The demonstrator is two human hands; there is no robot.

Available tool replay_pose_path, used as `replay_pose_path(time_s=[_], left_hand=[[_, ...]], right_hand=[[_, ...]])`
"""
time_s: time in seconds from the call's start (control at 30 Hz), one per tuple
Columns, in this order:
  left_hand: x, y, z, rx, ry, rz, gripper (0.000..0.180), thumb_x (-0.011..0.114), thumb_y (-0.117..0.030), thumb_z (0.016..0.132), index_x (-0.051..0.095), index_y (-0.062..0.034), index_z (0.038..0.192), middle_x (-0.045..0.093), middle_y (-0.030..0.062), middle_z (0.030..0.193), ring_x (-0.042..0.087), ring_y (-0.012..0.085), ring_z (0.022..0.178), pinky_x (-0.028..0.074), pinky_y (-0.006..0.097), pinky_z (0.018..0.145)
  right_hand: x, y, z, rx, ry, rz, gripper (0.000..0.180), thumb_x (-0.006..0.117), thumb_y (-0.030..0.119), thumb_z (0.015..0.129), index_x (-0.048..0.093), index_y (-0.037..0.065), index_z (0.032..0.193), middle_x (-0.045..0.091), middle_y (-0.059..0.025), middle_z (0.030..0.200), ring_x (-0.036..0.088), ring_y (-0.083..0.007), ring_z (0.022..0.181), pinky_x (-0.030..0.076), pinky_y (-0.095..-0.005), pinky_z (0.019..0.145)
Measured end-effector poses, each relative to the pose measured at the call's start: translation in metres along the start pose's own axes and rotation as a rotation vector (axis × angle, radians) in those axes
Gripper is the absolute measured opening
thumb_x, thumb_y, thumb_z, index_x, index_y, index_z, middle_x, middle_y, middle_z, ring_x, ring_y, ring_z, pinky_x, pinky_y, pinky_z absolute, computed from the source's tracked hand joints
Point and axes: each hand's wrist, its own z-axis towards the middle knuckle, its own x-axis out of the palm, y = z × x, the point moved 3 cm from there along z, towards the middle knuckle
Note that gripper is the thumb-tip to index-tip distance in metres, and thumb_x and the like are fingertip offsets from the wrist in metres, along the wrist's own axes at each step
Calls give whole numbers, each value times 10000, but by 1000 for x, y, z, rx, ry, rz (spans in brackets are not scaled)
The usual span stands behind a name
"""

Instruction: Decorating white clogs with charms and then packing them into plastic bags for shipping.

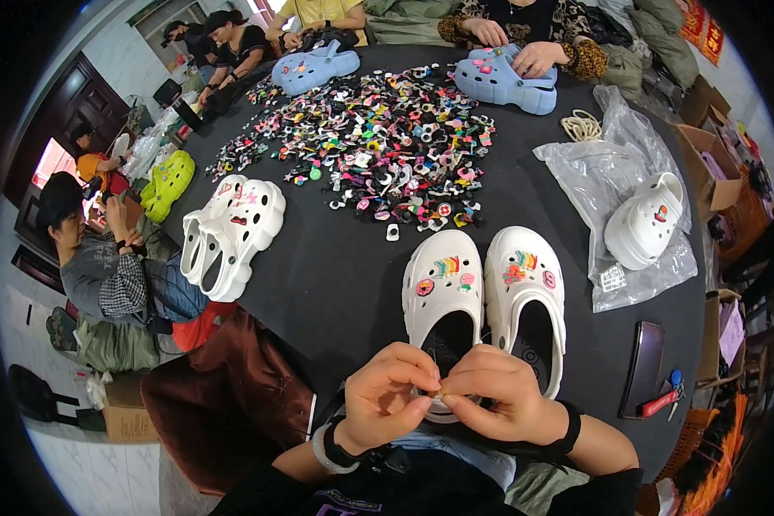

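My left hand (385, 397) and my right hand (506, 394) meet at the fingertips, each in a pinch, over the heel ends of two white clogs. Whatever small thing they pinch cannot be made out. The left white clog (421, 312) carries a rainbow-striped charm, a round pink one and a small green-and-pink one. On the right white clog (512, 246) sit another rainbow charm, a red-orange figure and a pink charm. Both clogs stand side by side, toes pointing away from me. My hands partly hide their heels.
A large pile of small colourful shoe charms (396, 150) covers the table's middle. White clogs (242, 215) stand left; a single white clog (641, 228) rests on a clear plastic bag (589, 181). A phone (643, 361) and keys (672, 397) lie right. Across, a person handles a blue clog (499, 82).
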Motion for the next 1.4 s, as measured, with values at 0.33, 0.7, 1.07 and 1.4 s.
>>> replay_pose_path(time_s=[0.33,0.7,1.07,1.4], left_hand=[[1,0,-1,88,-20,67,251,683,143,702,639,25,919,558,144,1020,577,178,897,466,267,791],[2,1,-4,100,-82,88,225,695,140,712,635,36,902,569,148,1024,596,168,888,483,250,777],[0,-17,5,258,8,534,268,737,95,712,700,5,962,620,124,941,625,147,759,509,227,619],[0,-18,6,267,-20,568,238,751,77,698,694,14,921,629,116,899,628,156,750,498,222,598]], right_hand=[[1,-1,-2,-28,7,-36,183,709,4,755,685,14,936,632,-108,823,609,-244,727,474,-327,626],[3,-1,-3,-21,24,-34,194,684,11,791,677,4,985,626,-115,836,591,-254,743,466,-341,664],[3,-3,-3,22,46,-20,141,642,27,837,646,0,976,608,-123,864,580,-271,781,459,-346,694],[3,-2,-3,42,61,-27,155,627,15,841,646,-2,994,613,-128,872,589,-276,795,470,-351,710]])
